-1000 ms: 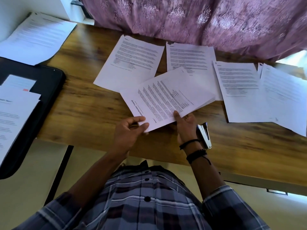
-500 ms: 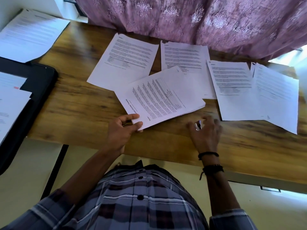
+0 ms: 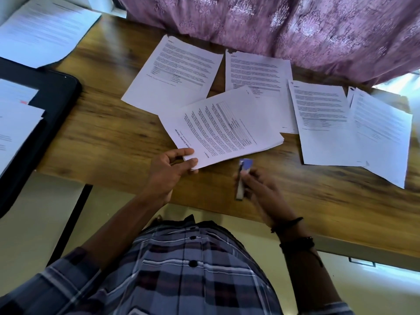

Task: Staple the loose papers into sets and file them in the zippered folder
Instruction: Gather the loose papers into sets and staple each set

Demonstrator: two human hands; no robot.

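Head view: we note the left grip (image 3: 169, 169) pinching a corner of the paper set (image 3: 227, 128), and the right grip (image 3: 256, 189) holding the stapler (image 3: 241, 178). We advise squaring edges on the bench (image 3: 113, 133) before stapling.

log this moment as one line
left hand: pinches paper set corner | right hand: holds stapler | stapling: not yet done | folder: at left

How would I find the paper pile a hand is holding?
Start at the wooden desk under the purple curtain. Near its front edge, the left hand pinches the corner of one stack. It alone lies turned sideways, overlapping a sheet behind it.
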